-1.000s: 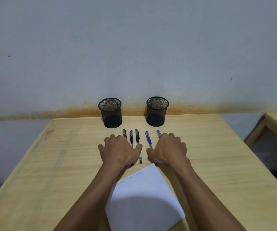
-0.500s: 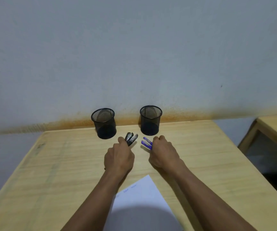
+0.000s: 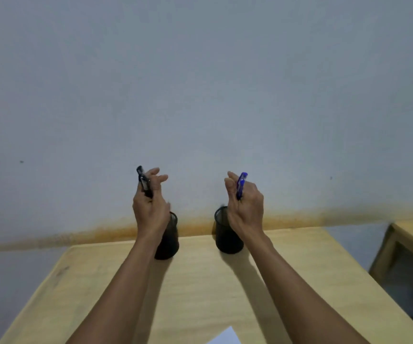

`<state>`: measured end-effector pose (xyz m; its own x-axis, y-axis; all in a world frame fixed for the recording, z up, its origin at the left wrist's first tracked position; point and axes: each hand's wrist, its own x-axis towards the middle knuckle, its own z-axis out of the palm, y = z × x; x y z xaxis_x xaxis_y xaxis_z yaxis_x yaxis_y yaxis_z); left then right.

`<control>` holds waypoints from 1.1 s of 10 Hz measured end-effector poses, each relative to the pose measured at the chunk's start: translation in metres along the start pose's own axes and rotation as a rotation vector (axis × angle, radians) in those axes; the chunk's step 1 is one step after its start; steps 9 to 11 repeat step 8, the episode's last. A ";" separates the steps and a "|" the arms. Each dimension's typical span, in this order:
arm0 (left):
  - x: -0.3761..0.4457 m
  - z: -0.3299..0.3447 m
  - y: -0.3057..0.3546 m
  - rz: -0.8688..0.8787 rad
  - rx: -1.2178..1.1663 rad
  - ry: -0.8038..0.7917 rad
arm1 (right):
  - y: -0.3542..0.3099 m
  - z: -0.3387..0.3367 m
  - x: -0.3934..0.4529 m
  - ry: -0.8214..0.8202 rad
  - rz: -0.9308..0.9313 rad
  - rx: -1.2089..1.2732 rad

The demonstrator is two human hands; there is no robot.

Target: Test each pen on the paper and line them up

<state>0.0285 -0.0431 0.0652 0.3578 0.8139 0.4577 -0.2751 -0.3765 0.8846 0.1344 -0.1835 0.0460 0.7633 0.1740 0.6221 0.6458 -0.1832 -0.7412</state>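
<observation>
Hands (image 3: 150, 209) (image 3: 246, 207) grip black (image 3: 143, 181), blue pens (image 3: 240, 184) above cups (image 3: 226, 234), contents seemingly hidden.

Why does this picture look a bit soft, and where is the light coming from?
Head view: motion smear softens the two black mesh pen cups and the raised hands, the left hand gripping black pens, the right hand gripping blue pens. Forearm shadows fall on the pale wooden table, so the light likely comes from above. The wide lens splays the table edges outward; no glare shows.
</observation>
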 end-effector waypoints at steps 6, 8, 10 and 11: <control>-0.020 -0.015 -0.104 -0.159 0.333 0.004 | 0.061 0.034 -0.045 -0.042 0.263 -0.050; -0.019 -0.024 -0.087 -0.131 0.345 -0.015 | 0.047 0.023 -0.040 -0.049 0.258 -0.043; -0.019 -0.024 -0.087 -0.131 0.345 -0.015 | 0.047 0.023 -0.040 -0.049 0.258 -0.043; -0.019 -0.024 -0.087 -0.131 0.345 -0.015 | 0.047 0.023 -0.040 -0.049 0.258 -0.043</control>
